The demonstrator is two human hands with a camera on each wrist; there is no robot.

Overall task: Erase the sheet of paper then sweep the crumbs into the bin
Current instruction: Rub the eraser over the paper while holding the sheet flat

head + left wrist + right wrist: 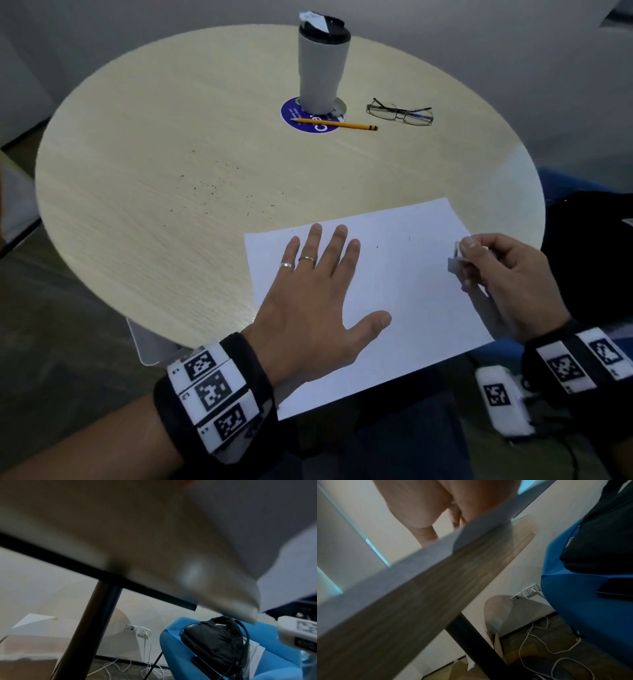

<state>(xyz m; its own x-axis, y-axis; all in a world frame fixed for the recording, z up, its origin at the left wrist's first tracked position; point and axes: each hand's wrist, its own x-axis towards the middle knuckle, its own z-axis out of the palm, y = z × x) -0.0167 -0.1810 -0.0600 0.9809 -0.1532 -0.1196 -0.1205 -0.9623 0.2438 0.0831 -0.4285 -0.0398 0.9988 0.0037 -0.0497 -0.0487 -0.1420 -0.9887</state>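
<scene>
Two risks stand out: the sheet of paper [394, 291] overhangs the near edge of the table [171, 137], so a hard rub could crease or slide it, and the dark crumbs [212, 192] scattered on the wood to the left could be flicked onto the floor. No bin is clearly in view. Left hand [315, 294] lies flat, fingers spread, pressing the sheet down. Right hand [503, 274] hovers at the sheet's right edge, thumb and fingers pinching a small white eraser [457, 257]
</scene>
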